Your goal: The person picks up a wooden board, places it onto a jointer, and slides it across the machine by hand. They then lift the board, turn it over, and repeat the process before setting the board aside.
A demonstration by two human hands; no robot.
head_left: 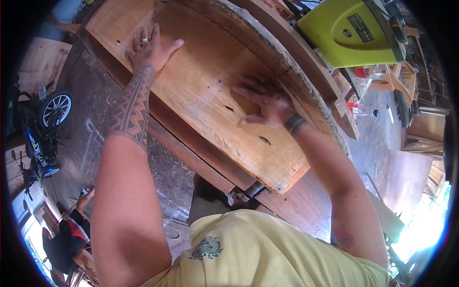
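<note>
- As far as I can judge from the head view, the work is at a feel-and-check stage: the broad wooden board lies flat across the dark bench, its face looks smooth and pale, and both of my hands are pressed onto it with no tool in either.
- The board is the largest thing here, running from upper left to lower right; several small slots and holes are already cut through it, so I take the cutting as done, though I cannot tell whether the surface is finished.
- Along its far edge sits a rough, curved slab edge, touching or just beside the board; which, I cannot tell.
- A yellow-green machine stands well beyond that, untouched.
- My left hand rests palm down near the board's far left end, fingers spread wide and flat, gripping nothing.
- My right hand lies palm down near the board's middle, just beside one slot; it is blurred, fingers outstretched and holding nothing.
- A small metal clamp or bracket shows at the board's near lower end, at the bench edge; I cannot tell whether it bites on the board.
- A bike wheel stands on the floor at the left, well apart.
</note>
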